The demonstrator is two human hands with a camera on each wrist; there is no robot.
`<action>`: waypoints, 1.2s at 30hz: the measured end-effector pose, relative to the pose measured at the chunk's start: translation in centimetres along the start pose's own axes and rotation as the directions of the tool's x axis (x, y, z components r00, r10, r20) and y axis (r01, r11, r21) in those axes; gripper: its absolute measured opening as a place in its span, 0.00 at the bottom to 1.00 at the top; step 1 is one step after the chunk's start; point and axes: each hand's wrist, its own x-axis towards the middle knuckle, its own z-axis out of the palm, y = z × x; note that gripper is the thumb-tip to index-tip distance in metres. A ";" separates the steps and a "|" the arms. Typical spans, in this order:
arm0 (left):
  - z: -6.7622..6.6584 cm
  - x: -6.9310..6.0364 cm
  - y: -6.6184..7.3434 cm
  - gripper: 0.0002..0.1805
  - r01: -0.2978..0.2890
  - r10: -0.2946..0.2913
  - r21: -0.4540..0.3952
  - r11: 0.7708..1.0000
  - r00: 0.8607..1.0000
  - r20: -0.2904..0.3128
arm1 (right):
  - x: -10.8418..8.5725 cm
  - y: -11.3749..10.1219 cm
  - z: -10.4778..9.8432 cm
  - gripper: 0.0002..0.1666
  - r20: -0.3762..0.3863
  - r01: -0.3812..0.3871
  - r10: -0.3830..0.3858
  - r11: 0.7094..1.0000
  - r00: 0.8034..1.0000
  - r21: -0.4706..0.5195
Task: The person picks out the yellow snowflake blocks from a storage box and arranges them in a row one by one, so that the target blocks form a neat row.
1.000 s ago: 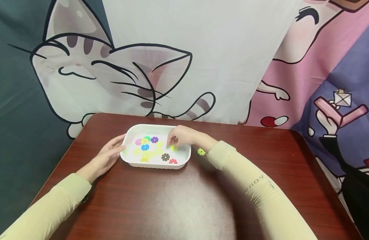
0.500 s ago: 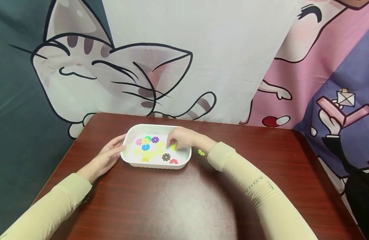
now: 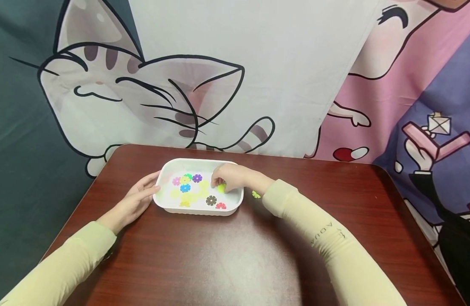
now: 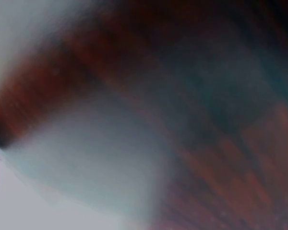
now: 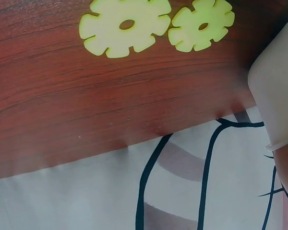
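Note:
A white rectangular tray lies on the table, with flower-shaped notched plastic discs inside, several of them pale yellow. At the tray's left end my left hand holds the side, thumb over the rim and fingers along the outer wall. My right hand reaches into the right end, fingers curled down, and pinches a yellow-green snowflake disc; the fingers partly cover it. Near that hand are a brown disc and a red disc. The left wrist view is too blurred to read.
Two yellow-green discs lie on the brown table, right of the tray; in the head view the right forearm partly hides them. Blue, purple, pink and green discs sit in the tray. A cat-print curtain hangs behind.
The right forearm has shifted slightly left, covering more of the table discs. The right hand has barely moved over the yellow-green disc; the left hand and tray stay put.

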 end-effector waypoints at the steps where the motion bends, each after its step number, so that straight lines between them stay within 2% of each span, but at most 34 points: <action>1: 0.0 0.0 0.0 0.38 0.000 0.000 -0.001 1.000 1.000 0.000 | 0.0 0.0 0.0 0.19 -0.001 0.001 -0.002 1.000 1.000 -0.003; 15: -0.2 0.0 -0.1 0.38 0.006 -0.006 0.017 1.000 1.000 0.005 | 0.3 0.1 0.4 0.12 0.001 0.002 -0.002 1.000 1.000 0.005; 24: -0.3 0.0 -0.1 0.38 0.003 -0.003 0.029 1.000 1.000 0.007 | 0.3 0.2 0.2 0.07 -0.013 0.001 0.000 0.993 1.000 0.120; 36: -0.2 0.0 0.0 0.38 0.010 -0.010 0.031 0.999 1.000 0.003 | -0.3 0.6 -0.3 0.08 -0.169 0.036 0.011 0.962 0.986 0.272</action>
